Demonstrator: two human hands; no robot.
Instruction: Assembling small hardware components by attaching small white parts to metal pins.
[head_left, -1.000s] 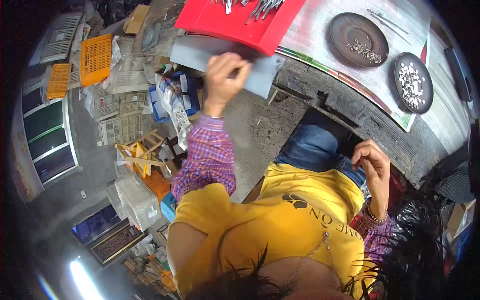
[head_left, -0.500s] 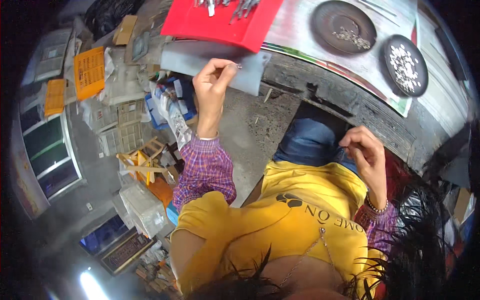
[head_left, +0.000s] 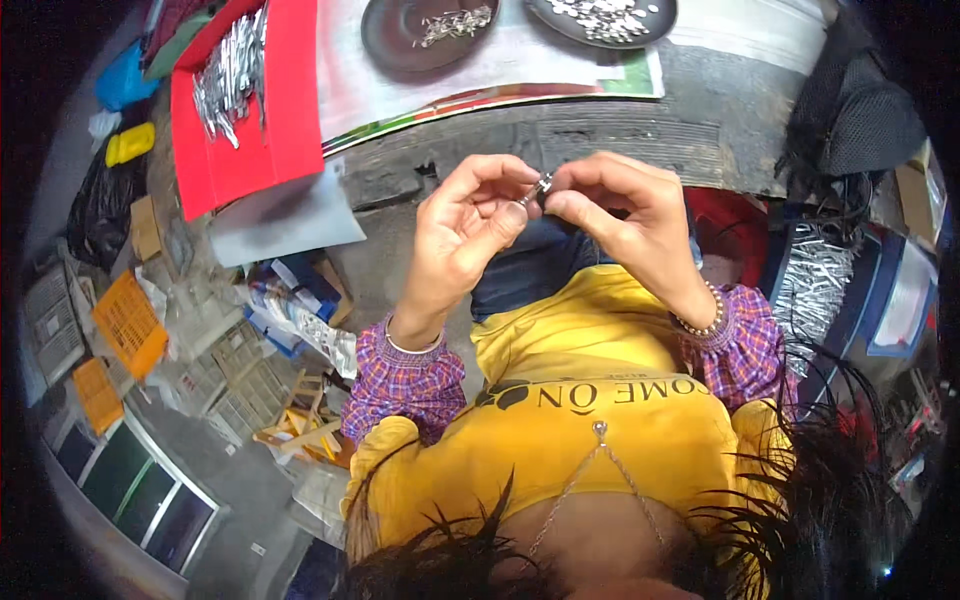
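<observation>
Above my lap, my left hand point(head_left: 452, 240) and my right hand point(head_left: 640, 220) meet, both closed in a pinch. Between their fingertips is a small shiny metal piece point(head_left: 541, 187); its exact kind is too small to tell. The fingertips partly cover it, and a dark spot shows beside it at the right fingers. Beyond my hands, on the bench, lies a dark round plate point(head_left: 385, 45) with small silvery pieces point(head_left: 452, 25) on it. To its right, another dark plate point(head_left: 600, 42) bears many pale round discs point(head_left: 605, 15).
A red tray point(head_left: 290, 120) with slender silvery metal pieces point(head_left: 230, 80) sits at the bench's left. The worn bench edge point(head_left: 620, 130) runs just past my hands. At right stands a blue bin point(head_left: 840, 320) of similar pieces; orange crates point(head_left: 130, 325) and boxes crowd the left floor.
My hands were apart and have come together at the metal piece in front of my lap. The view has turned, so the plates and red tray now appear farther left.
</observation>
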